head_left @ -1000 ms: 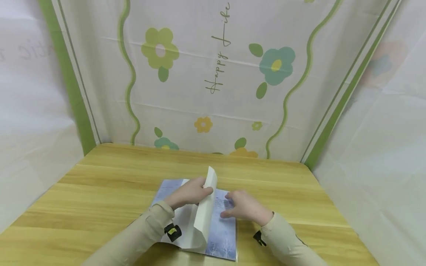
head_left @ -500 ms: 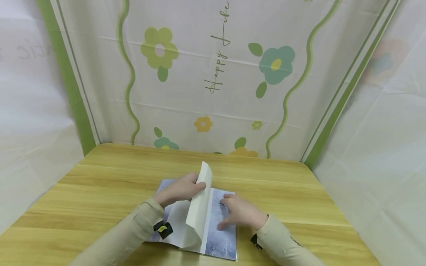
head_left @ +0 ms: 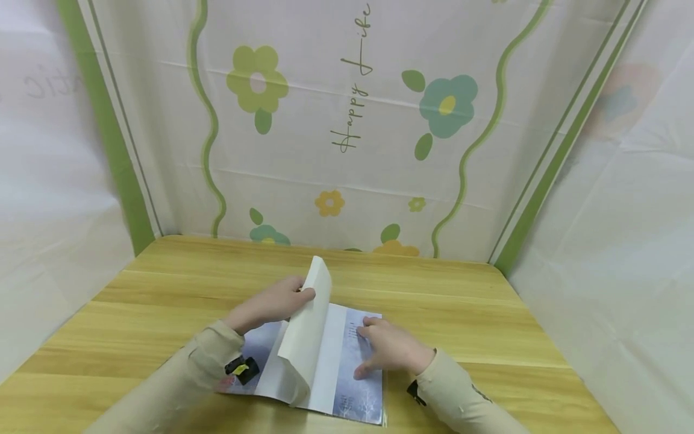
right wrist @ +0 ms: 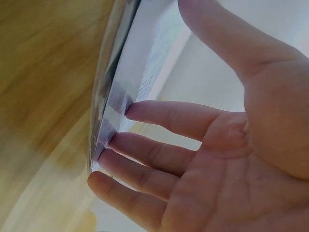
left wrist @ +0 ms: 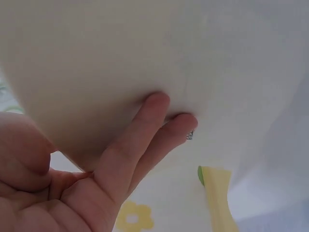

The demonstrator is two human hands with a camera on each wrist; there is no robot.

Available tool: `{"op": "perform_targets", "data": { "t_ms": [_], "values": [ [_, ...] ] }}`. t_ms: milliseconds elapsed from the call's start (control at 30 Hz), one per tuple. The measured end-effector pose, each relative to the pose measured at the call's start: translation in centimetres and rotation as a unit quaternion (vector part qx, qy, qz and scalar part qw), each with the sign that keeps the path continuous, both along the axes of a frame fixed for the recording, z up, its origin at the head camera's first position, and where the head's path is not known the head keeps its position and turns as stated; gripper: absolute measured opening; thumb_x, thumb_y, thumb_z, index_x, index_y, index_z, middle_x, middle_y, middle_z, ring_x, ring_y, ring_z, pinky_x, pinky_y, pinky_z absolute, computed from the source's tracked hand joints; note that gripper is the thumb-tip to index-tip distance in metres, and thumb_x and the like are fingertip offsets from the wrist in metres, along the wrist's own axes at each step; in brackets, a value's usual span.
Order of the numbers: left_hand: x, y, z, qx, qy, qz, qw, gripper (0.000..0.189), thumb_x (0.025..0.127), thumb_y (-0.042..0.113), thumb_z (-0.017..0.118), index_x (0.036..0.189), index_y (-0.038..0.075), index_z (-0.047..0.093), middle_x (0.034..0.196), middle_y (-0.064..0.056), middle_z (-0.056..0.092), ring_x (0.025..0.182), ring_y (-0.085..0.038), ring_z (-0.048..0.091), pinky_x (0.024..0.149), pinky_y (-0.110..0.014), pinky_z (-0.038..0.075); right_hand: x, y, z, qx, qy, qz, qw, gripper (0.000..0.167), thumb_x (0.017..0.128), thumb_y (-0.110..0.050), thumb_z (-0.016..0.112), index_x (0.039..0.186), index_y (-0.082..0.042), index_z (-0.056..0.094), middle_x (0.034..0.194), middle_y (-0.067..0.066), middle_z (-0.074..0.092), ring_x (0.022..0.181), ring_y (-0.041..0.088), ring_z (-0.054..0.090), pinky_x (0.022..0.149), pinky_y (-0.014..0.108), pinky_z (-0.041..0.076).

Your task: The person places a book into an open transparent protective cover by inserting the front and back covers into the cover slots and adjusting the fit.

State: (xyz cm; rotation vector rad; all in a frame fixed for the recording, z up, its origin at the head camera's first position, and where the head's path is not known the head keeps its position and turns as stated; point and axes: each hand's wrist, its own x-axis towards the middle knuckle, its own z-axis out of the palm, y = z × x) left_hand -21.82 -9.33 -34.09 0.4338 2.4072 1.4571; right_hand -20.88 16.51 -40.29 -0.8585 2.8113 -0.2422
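An open book [head_left: 328, 355] lies on the wooden table, its blue flap [head_left: 355, 386] printed with pale trees and small text along the right side. My left hand [head_left: 271, 304] pinches a raised white page block [head_left: 308, 331] near its far end; whether it is one leaf or several cannot be told. In the left wrist view, fingers [left wrist: 149, 125] of that hand lie against one side of the paper, with the thumb on the other. My right hand [head_left: 398, 348] rests its spread fingertips on the flap near the book's right edge, holding nothing.
The wooden table [head_left: 461, 319] reaches back to a white cloth [head_left: 303, 157] with flowers and writing. More white cloth [head_left: 612, 253] hangs on both sides. A black wrist strap [head_left: 246, 371] shows at the left sleeve.
My left hand has carried the raised pages leftward, uncovering more of the white strip beside the blue flap. My right hand has shifted slightly toward me and stays on the flap.
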Motion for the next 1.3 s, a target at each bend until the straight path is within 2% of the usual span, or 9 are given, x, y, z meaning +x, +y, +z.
{"op": "perform_targets", "data": {
  "t_ms": [133, 333, 600, 800, 1133, 1300],
  "values": [
    [0.2, -1.2, 0.2, -0.013, 0.021, -0.005, 0.9997, 0.026, 0.104, 0.019, 0.041, 0.105, -0.002, 0.057, 0.081, -0.011, 0.061, 0.062, -0.019, 0.059, 0.054, -0.032, 0.050, 0.0, 0.0, 0.0, 0.003, -0.001, 0.000, 1.0000, 0.089, 0.067, -0.050, 0.087, 0.132, 0.002, 0.059, 0.142, 0.023, 0.048, 0.130, 0.039, 0.045, 0.107, 0.049, 0.038],
    [0.6, -3.1, 0.3, -0.012, 0.033, -0.003, 0.9994, 0.028, 0.105, 0.016, 0.039, 0.107, -0.004, 0.057, 0.082, -0.013, 0.060, 0.063, -0.023, 0.062, 0.056, -0.037, 0.055, 0.0, 0.1, 0.0, 0.004, 0.001, 0.003, 1.0000, 0.089, 0.067, -0.050, 0.087, 0.132, 0.002, 0.059, 0.142, 0.022, 0.048, 0.130, 0.039, 0.045, 0.107, 0.049, 0.039],
    [1.2, -4.6, 0.0, -0.024, 0.044, 0.020, 0.9986, 0.029, 0.106, 0.015, 0.043, 0.116, -0.008, 0.057, 0.088, -0.012, 0.061, 0.070, -0.022, 0.061, 0.061, -0.036, 0.055, -0.1, 0.3, -0.1, 0.002, 0.000, 0.010, 0.9999, 0.088, 0.067, -0.050, 0.087, 0.132, 0.003, 0.058, 0.142, 0.023, 0.048, 0.130, 0.039, 0.046, 0.106, 0.050, 0.039],
    [1.2, -5.9, -1.1, -0.027, 0.048, 0.039, 0.9977, 0.031, 0.105, 0.013, 0.045, 0.122, -0.010, 0.056, 0.094, -0.011, 0.063, 0.077, -0.021, 0.062, 0.065, -0.035, 0.055, -0.4, 0.6, -0.1, -0.003, -0.007, 0.014, 0.9999, 0.089, 0.068, -0.049, 0.086, 0.134, 0.004, 0.057, 0.143, 0.023, 0.047, 0.131, 0.037, 0.045, 0.108, 0.049, 0.037],
    [1.4, -7.4, -2.8, -0.032, 0.031, 0.066, 0.9968, 0.030, 0.105, 0.011, 0.045, 0.120, -0.012, 0.057, 0.092, -0.011, 0.065, 0.077, -0.021, 0.063, 0.065, -0.035, 0.056, -0.6, 0.7, 0.1, -0.008, -0.002, 0.016, 0.9998, 0.089, 0.067, -0.048, 0.087, 0.133, 0.005, 0.056, 0.141, 0.025, 0.048, 0.129, 0.038, 0.047, 0.108, 0.049, 0.038],
    [1.7, -7.7, -3.3, -0.032, 0.027, 0.069, 0.9968, 0.030, 0.105, 0.009, 0.044, 0.120, -0.013, 0.057, 0.090, -0.011, 0.065, 0.077, -0.021, 0.063, 0.065, -0.036, 0.056, -0.7, 0.8, -0.1, -0.010, 0.001, 0.019, 0.9998, 0.089, 0.067, -0.047, 0.088, 0.133, 0.005, 0.057, 0.141, 0.026, 0.048, 0.129, 0.039, 0.047, 0.108, 0.049, 0.037]
  ]
}}
